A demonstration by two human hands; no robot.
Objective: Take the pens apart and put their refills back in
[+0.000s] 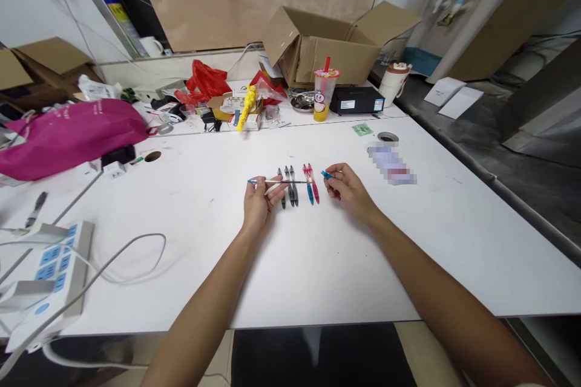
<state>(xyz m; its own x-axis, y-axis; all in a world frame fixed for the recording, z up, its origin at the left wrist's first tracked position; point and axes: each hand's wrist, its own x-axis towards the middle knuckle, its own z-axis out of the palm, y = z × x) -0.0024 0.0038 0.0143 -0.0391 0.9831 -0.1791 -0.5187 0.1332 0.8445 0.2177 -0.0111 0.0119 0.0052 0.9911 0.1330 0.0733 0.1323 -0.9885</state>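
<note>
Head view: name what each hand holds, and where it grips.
The left hand holds a thin refill near its blue end; the right hand pinches a small blue piece by the end nearer the palm.

- Slim refill (296,181), blue-ended, held crosswise.
- Small blue pen part (326,175), held separately.
- Five pens (292,186), black, red and blue, lying side by side.

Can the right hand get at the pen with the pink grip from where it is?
Probably yes: the right hand is close beside the pen with the pink grip, with nothing visible between them. It is holding a small blue piece, though, which may hamper its grasp.
</note>
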